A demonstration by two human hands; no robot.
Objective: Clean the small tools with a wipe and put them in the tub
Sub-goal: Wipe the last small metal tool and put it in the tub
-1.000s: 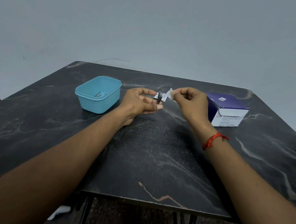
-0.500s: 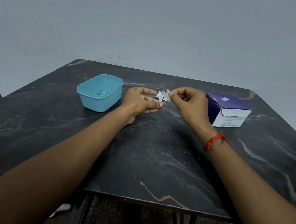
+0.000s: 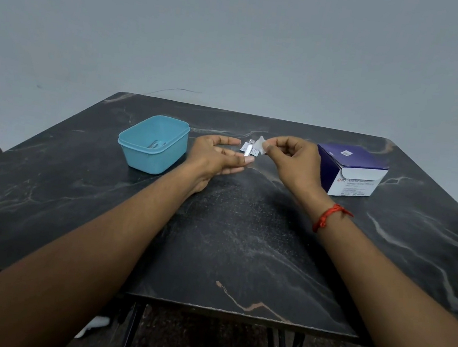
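Observation:
My left hand (image 3: 218, 155) reaches out over the table's middle and pinches a small silver tool (image 3: 248, 149) at its fingertips, the other fingers nearly straight. A scrap of white wrapper shows right beside the tool. My right hand (image 3: 291, 157), with a red thread on the wrist, pinches a white wipe (image 3: 259, 145) and holds it against the tool's top. To the left, the light blue tub (image 3: 139, 152) stands on the table with a small metal tool (image 3: 156, 144) lying inside it.
A purple and white box of alcohol swabs (image 3: 355, 172) sits to the right of my right hand. The dark marble table (image 3: 243, 245) has black metal legs. A white object (image 3: 93, 325) lies on the floor below its front edge.
The wipe in my right hand has shifted slightly along the tool. My left fingers have straightened a little. Tub and box have stayed where they were.

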